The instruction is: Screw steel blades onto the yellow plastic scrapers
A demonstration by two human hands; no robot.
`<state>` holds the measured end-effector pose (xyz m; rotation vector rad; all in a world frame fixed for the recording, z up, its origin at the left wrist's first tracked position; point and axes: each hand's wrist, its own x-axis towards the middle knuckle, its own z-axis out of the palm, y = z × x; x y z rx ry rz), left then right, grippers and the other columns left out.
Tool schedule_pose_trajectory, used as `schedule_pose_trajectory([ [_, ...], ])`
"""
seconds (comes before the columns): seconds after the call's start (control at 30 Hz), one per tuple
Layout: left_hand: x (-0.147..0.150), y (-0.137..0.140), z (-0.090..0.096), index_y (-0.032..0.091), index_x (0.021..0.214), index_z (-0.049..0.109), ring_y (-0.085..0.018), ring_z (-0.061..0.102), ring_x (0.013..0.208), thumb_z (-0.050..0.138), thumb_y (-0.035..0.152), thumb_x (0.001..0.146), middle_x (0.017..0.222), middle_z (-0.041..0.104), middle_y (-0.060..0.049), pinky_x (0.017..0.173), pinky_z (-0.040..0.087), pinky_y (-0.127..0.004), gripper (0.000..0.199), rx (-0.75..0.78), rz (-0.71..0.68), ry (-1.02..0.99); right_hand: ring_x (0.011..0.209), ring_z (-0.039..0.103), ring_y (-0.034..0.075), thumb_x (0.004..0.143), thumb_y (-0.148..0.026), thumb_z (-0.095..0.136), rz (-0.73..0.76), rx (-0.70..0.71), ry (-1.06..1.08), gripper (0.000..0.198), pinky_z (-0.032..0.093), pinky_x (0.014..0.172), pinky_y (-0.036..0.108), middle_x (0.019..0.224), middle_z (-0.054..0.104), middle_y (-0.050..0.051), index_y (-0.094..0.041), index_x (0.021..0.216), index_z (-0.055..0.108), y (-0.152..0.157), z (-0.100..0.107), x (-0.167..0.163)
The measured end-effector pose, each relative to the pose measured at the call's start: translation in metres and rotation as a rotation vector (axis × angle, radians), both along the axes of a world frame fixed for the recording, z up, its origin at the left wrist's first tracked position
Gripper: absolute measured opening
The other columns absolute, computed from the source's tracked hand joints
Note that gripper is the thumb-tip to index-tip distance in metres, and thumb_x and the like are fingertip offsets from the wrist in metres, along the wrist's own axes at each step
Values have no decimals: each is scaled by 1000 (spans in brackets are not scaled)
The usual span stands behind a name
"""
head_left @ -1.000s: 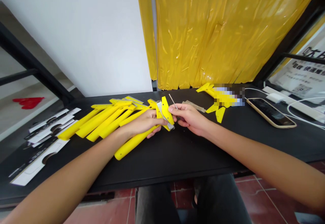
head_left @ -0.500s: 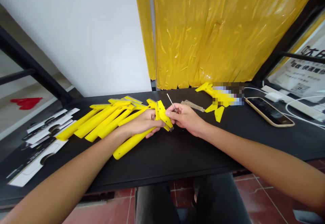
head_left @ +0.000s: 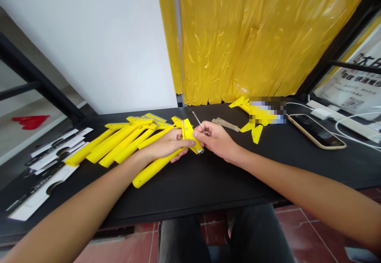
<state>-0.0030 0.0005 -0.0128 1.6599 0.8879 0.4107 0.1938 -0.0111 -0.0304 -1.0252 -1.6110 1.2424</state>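
While your left hand (head_left: pixel 171 143) grips one scraper (head_left: pixel 157 169) mid-frame, its cover (head_left: pixel 188 130) apparently unfastened, your right hand (head_left: pixel 218 138) pinches a thin rod (head_left: pixel 197 120); five scrapers (head_left: pixel 127 144), seemingly assembled, lie centre-left; loose yellow plates (head_left: pixel 257 134), unfitted, centre-right.

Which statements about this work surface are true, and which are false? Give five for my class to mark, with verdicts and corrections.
1. The left hand grips a yellow tool with a long, rounded handle. True.
2. The right hand lies flat with nothing in it. False: its thumb and fingers are closed on a thin, straight, metal-looking rod.
3. Flat white-and-black pieces that look like cardboard lie towards the left end of the tabletop. True.
4. The dark-screened phone in a tan case lies to the left of both hands. False: the phone lies to their right.
5. The tabletop is white. False: it is black.
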Motion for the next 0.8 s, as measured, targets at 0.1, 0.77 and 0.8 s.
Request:
schedule_pose_trajectory([
  [0.1,0,0,-1,14,80,61,-8,49,35,57,39,95,50,53,4,36,36,-19,30,-13,6,8,49,41,8,87,-31,65,-3,-6,-5,16,30,47,23,59,53,-6,-19,83,56,-1,0,-1],
  [0.77,-2,-1,1,15,81,58,-9,49,35,61,41,93,52,55,3,36,36,-20,29,-20,-12,-32,44,36,5,73,-34,80,41,-188,134,32,21,37,19,61,53,-8,-19,92,59,5,2,1],
  [0.8,-2,-1,2,15,79,57,-9,49,35,60,41,94,52,55,3,36,36,-20,30,-23,-17,-32,42,34,5,76,-36,78,69,-206,122,30,19,37,19,55,50,-8,-18,92,61,6,1,2],
])
